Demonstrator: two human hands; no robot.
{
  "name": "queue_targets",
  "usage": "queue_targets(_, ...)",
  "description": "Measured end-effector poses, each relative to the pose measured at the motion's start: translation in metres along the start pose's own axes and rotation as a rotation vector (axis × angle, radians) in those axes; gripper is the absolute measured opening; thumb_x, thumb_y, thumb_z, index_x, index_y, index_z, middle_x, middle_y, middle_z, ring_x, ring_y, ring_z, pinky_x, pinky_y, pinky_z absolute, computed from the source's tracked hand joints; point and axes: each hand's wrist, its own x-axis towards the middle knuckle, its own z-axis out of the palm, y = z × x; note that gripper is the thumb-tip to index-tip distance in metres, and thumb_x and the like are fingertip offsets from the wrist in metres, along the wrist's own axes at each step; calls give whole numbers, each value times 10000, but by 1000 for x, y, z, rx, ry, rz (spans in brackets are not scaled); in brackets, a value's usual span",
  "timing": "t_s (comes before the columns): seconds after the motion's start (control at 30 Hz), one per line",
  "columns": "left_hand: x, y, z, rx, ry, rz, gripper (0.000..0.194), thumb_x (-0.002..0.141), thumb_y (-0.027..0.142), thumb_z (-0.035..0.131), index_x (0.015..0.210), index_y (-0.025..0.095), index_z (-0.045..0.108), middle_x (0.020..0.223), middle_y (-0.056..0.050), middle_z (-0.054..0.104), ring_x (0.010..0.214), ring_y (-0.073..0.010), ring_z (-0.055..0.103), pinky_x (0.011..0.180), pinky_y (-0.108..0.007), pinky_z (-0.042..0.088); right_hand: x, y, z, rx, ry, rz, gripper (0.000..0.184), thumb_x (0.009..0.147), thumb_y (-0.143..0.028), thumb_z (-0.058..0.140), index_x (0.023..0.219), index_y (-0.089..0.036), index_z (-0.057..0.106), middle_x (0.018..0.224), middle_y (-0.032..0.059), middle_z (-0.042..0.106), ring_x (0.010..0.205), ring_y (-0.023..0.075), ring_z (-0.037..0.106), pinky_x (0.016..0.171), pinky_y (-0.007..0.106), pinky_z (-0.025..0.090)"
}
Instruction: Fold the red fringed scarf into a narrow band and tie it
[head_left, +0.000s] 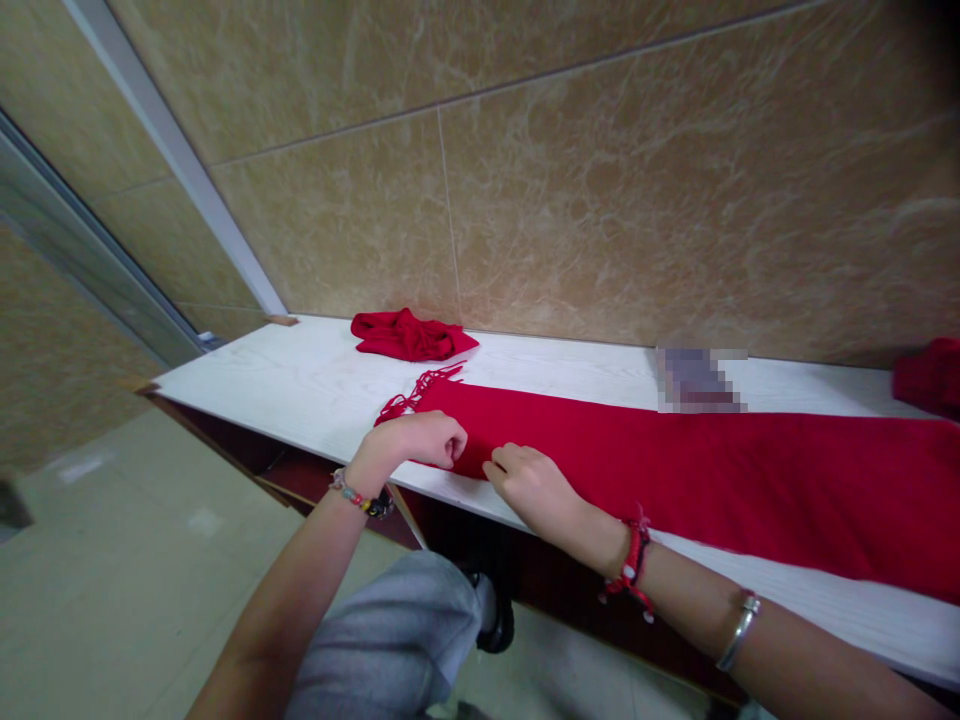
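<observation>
A long red scarf lies spread lengthwise over a white tabletop, and its fringed end is at the left. My left hand rests on the scarf close to that fringe, with the fingers curled in at the cloth. A short way to the right, my right hand is at the scarf's near edge, its fingers bent and closed on the cloth. The fingertips of both hands are partly hidden. The scarf runs out of view at the right.
Behind the scarf's fringed end sits a bunched red cloth. Another red bundle is at the far right. A blurred-out flat object lies behind the scarf. The white tabletop meets a tiled wall; open shelves are below.
</observation>
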Motion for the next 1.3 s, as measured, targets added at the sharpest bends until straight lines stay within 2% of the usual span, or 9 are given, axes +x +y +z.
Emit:
queue_targets(0.2,-8,4,9,92,106,111,41,735,194,549,731,177,586,723,-8,612,655,-143,535,573,-222,376,6,-2,4,58,27,38,144,841,-104,486,853,-141,625,837,80,620,791,195,562,684,290,416)
queue_targets(0.27,-13,3,14,110,167,124,54,771,195,533,768,173,583,772,-20,607,711,-152,549,617,-226,389,6,-2,4,83,35,58,162,855,-115,468,844,-142,627,830,76,623,781,184,564,690,280,413)
queue_targets(0.4,-19,3,24,81,304,140,168,820,256,526,962,172,556,932,-41,591,835,-167,554,700,-235,405,6,-1,1,125,48,95,194,876,-137,438,845,-143,629,842,77,625,773,166,561,696,261,406)
queue_targets(0.47,-20,4,27,97,334,141,199,818,286,537,977,168,548,948,-46,586,851,-177,551,709,-244,408,7,-2,0,145,62,111,187,873,-145,447,836,-146,631,836,74,626,772,165,560,692,258,404)
queue_targets(0.57,-21,5,28,161,329,134,119,823,177,498,916,162,571,902,-43,592,833,-175,555,706,-247,404,7,-2,-1,160,81,126,184,867,-145,458,818,-146,635,812,67,623,758,166,558,681,261,401)
queue_targets(0.63,-22,3,29,163,334,141,138,826,125,467,885,162,586,880,-38,596,816,-165,557,708,-240,400,6,-2,0,157,90,114,181,866,-145,461,815,-148,635,805,63,618,753,165,554,677,262,398)
queue_targets(0.9,-30,-7,38,90,329,152,167,859,146,455,857,177,619,868,-28,606,795,-141,557,715,-220,391,4,-1,10,104,104,2,181,866,-136,460,792,-158,624,778,53,596,736,162,532,664,271,380)
queue_targets(1.2,-36,-7,37,-33,372,162,169,856,148,463,888,167,627,910,-32,602,850,-139,542,776,-215,378,2,0,11,87,172,-32,176,868,-130,460,795,-153,618,771,54,587,716,155,513,660,275,356)
queue_targets(1.3,-36,-7,39,-66,338,177,173,855,149,453,872,171,624,873,-26,599,826,-137,538,756,-215,377,1,0,12,105,163,-57,172,871,-140,462,797,-153,617,767,53,584,715,157,509,658,278,361)
